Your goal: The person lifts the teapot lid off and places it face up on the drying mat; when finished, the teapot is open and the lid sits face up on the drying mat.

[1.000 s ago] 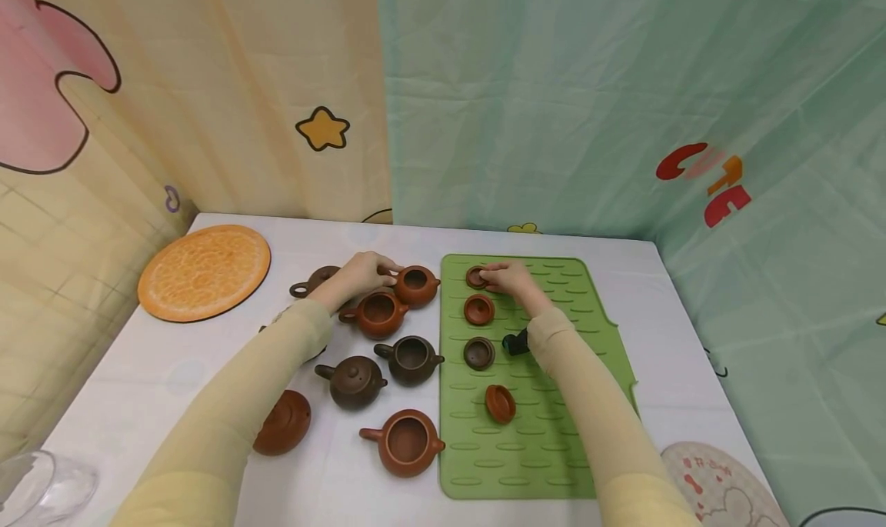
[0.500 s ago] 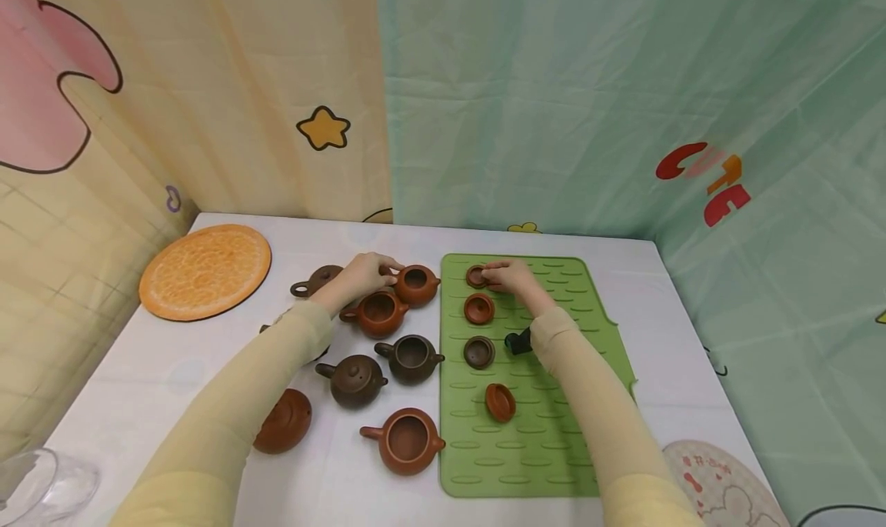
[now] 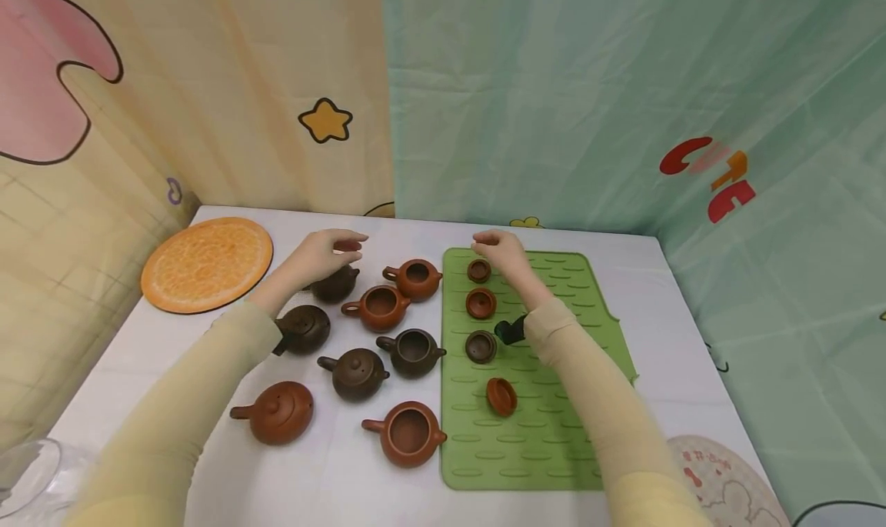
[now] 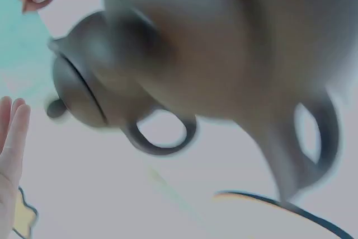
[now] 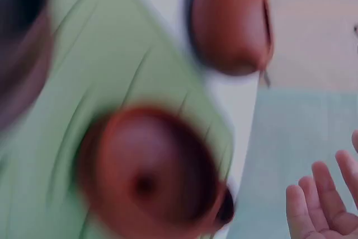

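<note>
My left hand hovers over a dark brown lidded teapot at the back left, its fingers loosely bent and holding nothing. To its right stand two reddish clay teapots without lids, the rear one and a nearer one. My right hand is just behind a small reddish lid on the green mat, with nothing in its relaxed fingers. Below that lid lie another reddish lid, a dark lid and a tilted reddish lid, forming a column.
Nearer on the white table are lidded teapots, dark and reddish, plus lidless ones, dark and reddish. An orange round mat lies back left, a clear glass front left, a patterned round mat front right.
My left hand has let go of the rear reddish teapot's handle and moved left. My right hand has released the rear lid and drawn back from it. The teapot and lid stay in place.
</note>
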`<state>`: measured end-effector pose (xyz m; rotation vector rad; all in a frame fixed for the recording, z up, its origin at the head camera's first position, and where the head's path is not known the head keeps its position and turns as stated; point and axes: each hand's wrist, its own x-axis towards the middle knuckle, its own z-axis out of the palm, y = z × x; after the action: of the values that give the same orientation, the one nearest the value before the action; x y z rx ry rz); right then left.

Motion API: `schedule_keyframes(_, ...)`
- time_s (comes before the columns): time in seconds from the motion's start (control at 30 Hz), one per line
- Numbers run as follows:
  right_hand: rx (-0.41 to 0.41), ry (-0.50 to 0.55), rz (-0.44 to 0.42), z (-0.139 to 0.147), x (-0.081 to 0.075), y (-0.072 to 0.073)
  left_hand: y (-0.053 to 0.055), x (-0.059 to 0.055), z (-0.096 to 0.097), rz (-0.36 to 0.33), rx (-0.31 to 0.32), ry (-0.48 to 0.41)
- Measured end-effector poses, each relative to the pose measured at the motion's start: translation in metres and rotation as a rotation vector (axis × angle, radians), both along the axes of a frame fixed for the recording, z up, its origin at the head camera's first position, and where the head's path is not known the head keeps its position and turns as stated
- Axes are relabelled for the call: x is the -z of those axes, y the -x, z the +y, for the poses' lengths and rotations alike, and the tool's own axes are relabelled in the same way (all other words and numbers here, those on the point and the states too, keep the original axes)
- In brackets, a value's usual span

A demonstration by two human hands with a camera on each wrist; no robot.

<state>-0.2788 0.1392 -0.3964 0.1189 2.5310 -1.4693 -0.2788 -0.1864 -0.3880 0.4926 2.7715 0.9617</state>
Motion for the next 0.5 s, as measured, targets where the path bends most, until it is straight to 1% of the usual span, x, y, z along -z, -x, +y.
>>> schedule_keyframes(0.1, -0.04, -0.014, 0.047, -0.028, -0.006, 0.002, -0.007, -0.007, -0.022, 0.021, -0.042, 0.007)
schedule_keyframes(0.17, -0.071, -0.005, 0.056, -0.047, -0.009, 0.005, -0.01, -0.006, -0.036, 0.018, -0.063, 0.014)
schedule_keyframes(0.33, -0.165, 0.014, 0.063, -0.098, -0.013, 0.007, -0.02, 0.003, -0.066, -0.006, -0.092, 0.03)
schedule_keyframes(0.43, -0.227, 0.016, 0.079, -0.127, -0.01, 0.006, -0.025, 0.01, -0.078, -0.02, -0.102, 0.042)
schedule_keyframes(0.5, -0.261, 0.007, 0.091, -0.144, -0.007, 0.005, -0.028, 0.013, -0.083, -0.031, -0.112, 0.057)
